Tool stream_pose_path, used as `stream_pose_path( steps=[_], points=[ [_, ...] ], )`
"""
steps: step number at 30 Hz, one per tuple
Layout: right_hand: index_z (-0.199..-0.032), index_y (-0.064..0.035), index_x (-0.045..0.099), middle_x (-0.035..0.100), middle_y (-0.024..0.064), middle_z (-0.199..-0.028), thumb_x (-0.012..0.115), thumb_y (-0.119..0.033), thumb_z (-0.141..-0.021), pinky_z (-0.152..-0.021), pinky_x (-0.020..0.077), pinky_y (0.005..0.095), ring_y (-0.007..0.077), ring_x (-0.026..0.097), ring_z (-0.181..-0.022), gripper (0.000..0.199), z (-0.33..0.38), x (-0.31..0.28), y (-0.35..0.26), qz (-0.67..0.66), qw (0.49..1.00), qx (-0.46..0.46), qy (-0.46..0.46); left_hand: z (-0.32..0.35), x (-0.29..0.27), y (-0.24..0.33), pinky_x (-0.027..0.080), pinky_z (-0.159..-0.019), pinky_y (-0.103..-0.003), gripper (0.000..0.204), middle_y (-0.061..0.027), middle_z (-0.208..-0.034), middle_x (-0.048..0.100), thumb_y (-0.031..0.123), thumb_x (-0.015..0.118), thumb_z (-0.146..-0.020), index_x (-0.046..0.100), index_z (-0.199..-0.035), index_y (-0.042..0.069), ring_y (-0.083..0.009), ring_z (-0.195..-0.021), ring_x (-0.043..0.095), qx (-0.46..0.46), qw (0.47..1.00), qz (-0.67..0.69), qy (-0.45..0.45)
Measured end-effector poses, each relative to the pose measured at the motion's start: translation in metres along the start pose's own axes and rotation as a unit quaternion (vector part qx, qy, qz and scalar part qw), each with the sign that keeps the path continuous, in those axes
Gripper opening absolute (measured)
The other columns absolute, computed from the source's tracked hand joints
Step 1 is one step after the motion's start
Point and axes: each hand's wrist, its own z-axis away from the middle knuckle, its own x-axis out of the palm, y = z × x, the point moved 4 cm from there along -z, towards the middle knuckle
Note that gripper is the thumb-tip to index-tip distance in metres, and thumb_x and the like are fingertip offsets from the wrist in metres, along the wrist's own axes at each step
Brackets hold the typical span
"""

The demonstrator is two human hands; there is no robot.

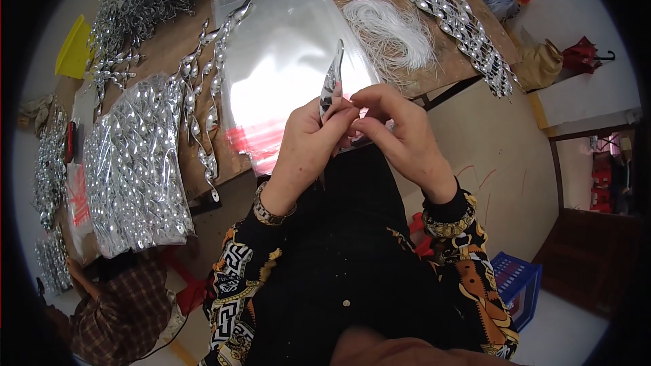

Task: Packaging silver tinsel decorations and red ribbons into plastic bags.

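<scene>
Above the table's front edge, my left hand (305, 139) is closed on a shiny silver twisted strip (332, 81), whose pointed end sticks up past the thumb. My right hand (410, 132) meets it at the fingertips, thumb and forefinger pinched together; what lies between them is too small to make out. Beneath and beyond my hands lies a stack of clear plastic bags (271, 47) with red print along the near edge. A bundle of white string (397, 30) rests to the right of the bags. Long silver spiral strips (193, 98) lie along their left side.
More silver strips (468, 41) hang over the table's right edge. At left are a filled bag of silver spirals (139, 163) and a tangled silver heap (156, 0). A person in a plaid shirt (125, 312) sits lower left. A blue crate (519, 281) stands lower right.
</scene>
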Motion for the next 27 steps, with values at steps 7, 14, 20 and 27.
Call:
stream_pose_path(
  steps=[7,14,20,27],
  points=[
    [-0.088,0.0013,0.061,0.061,0.0054,-0.077,0.062,-0.004,-0.085,-0.062,0.0438,0.0242,0.0104,0.055,-0.069,0.006,0.002,-0.004,0.01,0.07,0.997,-0.018,0.012,0.0,-0.007,-0.007,0.039,-0.05,-0.018,0.016,0.0001,-0.068,0.058,0.016,0.059,-0.091,0.062,-0.089,0.001,-0.0043,-0.057,0.053,-0.001,1.0,0.003,-0.015],
    [-0.088,0.0024,0.06,0.058,0.0007,-0.077,0.062,-0.004,-0.087,-0.065,0.0426,0.0213,0.0063,0.053,-0.071,0.006,0.006,-0.02,0.005,0.019,0.995,0.018,0.098,-0.002,-0.015,-0.02,0.04,-0.053,-0.02,0.026,-0.0005,-0.068,0.058,0.025,0.05,-0.097,0.062,-0.094,0.002,-0.0071,-0.055,0.049,-0.001,0.998,0.064,-0.028],
    [-0.092,0.001,0.058,0.058,0.0002,-0.085,0.058,-0.002,-0.09,-0.071,0.043,0.0198,0.0057,0.053,-0.078,0.004,0.01,-0.026,0.002,-0.018,0.991,-0.017,0.128,-0.001,-0.004,-0.019,0.037,-0.057,-0.021,0.052,0.0007,-0.069,0.052,0.046,0.038,-0.099,0.059,-0.101,-0.002,-0.0068,-0.065,0.045,0.003,0.978,0.2,-0.051],
    [-0.09,0.0004,0.058,0.056,-0.0005,-0.085,0.059,-0.002,-0.089,-0.07,0.0415,0.0196,0.005,0.051,-0.077,0.003,0.011,-0.025,-0.01,-0.033,0.989,-0.032,0.142,0.003,-0.002,-0.019,0.042,-0.062,-0.022,0.03,0.0006,-0.07,0.053,0.03,0.049,-0.097,0.059,-0.097,0.001,-0.0082,-0.065,0.05,0.034,0.987,0.146,-0.052]
  ],
)
